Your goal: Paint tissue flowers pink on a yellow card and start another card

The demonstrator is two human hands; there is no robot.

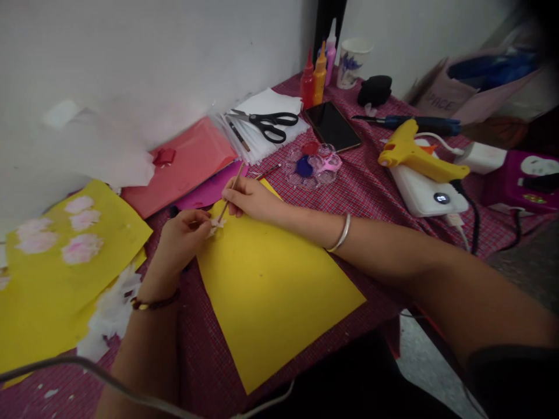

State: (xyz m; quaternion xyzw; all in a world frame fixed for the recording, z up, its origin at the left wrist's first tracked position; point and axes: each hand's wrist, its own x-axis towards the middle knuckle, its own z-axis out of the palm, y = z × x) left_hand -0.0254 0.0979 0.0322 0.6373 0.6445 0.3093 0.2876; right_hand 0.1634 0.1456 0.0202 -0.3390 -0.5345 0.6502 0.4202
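Note:
My right hand (247, 198) is closed around a thin stick (236, 176), perhaps a paintbrush, whose lower end meets a small pale paper flower (217, 227). Pinched at that flower's left edge are the fingers of my left hand (186, 233). Both hands are over the far end of a yellow sheet (279, 291) on the table. Several pink-and-white paper flowers (82, 248) lie on other yellow sheets (109, 221) at the left. Just beyond my right hand is a clear flower-shaped palette (288, 169) with red, blue and pink paint.
Black scissors (273, 122) lie on white paper (279, 102), beside a phone (334, 126). Paint bottles (320, 75) and a paper cup (351, 64) stand behind. A yellow glue gun (419, 157) rests on a white power bank (428, 192) at right. A cable (87, 364) crosses the lower left.

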